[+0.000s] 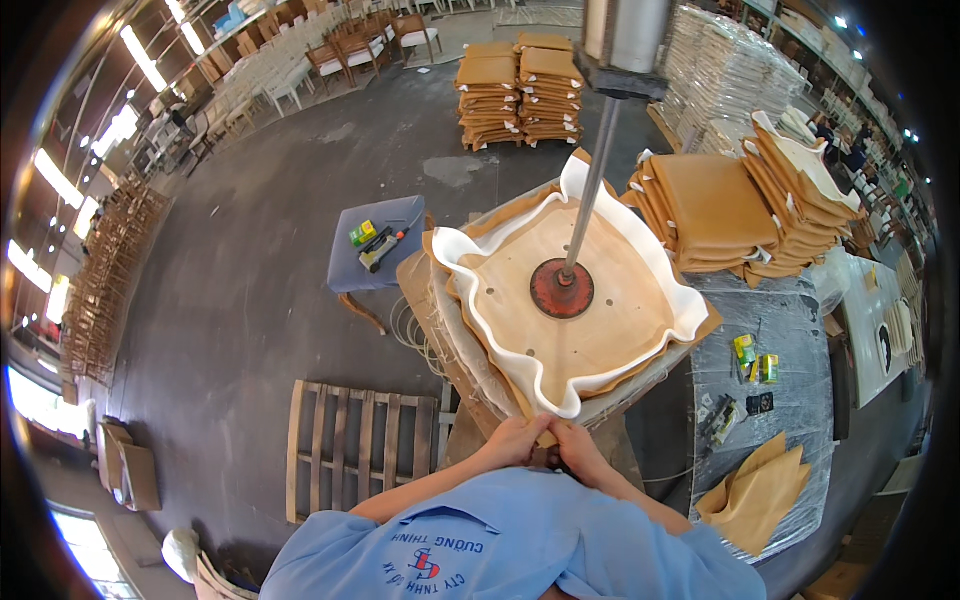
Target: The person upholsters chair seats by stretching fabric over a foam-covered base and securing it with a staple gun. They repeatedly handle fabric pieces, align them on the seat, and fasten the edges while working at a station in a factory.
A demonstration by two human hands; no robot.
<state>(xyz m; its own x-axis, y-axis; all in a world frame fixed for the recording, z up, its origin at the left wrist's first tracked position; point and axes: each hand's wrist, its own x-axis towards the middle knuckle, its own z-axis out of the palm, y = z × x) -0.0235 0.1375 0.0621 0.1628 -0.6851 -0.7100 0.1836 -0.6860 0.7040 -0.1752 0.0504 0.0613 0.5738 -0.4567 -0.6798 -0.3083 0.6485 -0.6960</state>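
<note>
In front of me a square wooden seat panel (pixel 505 305) lies underside up. White foam padding (pixel 655 255) curls up round its edges, with a tan leather-like cover (pixel 705 325) beneath it. A red round press foot (pixel 545 290) on a metal rod (pixel 592 190) rests on the panel's middle. At the near corner my left hand (pixel 515 443) and my right hand (pixel 580 450) sit close together, fingers closed on the cover's edge. The fingertips are partly hidden.
Left of the work stand, a blue padded stool (pixel 345 225) holds a staple gun (pixel 378 248). A plastic-wrapped table (pixel 770 320) at right carries another staple gun (pixel 722 420), small boxes and a folded tan piece (pixel 760 495). Stacked tan seats (pixel 705 205) stand behind; a wooden pallet (pixel 365 440) lies lower left.
</note>
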